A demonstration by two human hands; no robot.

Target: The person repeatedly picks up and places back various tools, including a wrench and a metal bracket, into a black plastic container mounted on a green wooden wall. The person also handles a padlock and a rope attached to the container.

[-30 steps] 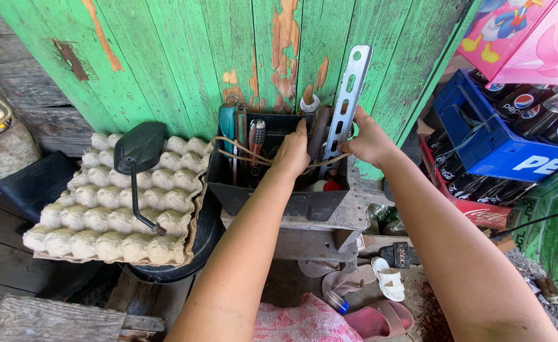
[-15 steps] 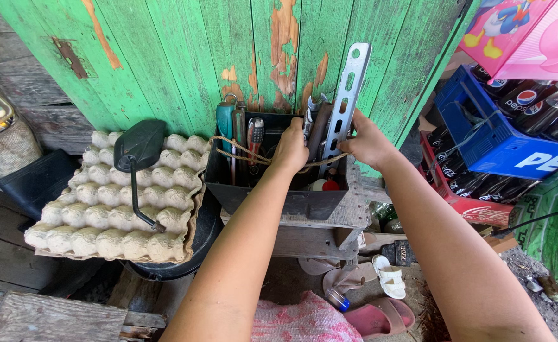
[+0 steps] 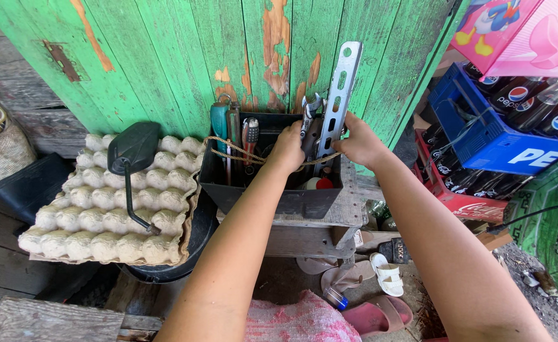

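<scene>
Reaching into black tool box (image 3: 272, 196), both hands together at its far right corner. Left hand (image 3: 286, 149) curled down among tool handles; fingers hidden inside box, so closed on something or merely resting: cannot tell. Right hand (image 3: 358, 142) wrapped round lower part of slotted metal bracket (image 3: 339, 95), thumb and fingers pinching its edges.

Bracket: standing upright in box, leaning toward green plank wall (image 3: 184, 57), top end well above right hand. Judged stiff, flat, fairly light for its length; bare metal likely smooth, edges and slots possibly sharp. Best hold low on the strip, across the narrow width, as now. Count: 1.

Between the two hands: pliers or wrench head (image 3: 310, 107), 1, detail unclear. Left of left hand: screwdrivers and similar handles (image 3: 234, 130), about 3 showing, exact count uncertain. Rope (image 3: 241, 151) across box mouth, 1, passing under left hand.

Box sitting on small wooden surface (image 3: 348, 202). Further left of left hand: egg tray (image 3: 101, 209), 1, carrying black mirror on stalk (image 3: 133, 149), 1. Right of right hand: blue bottle crate (image 3: 488, 133), 1, red crate (image 3: 462, 199) below it, 1. Below arms on ground: sandals (image 3: 380, 278), about 3.
</scene>
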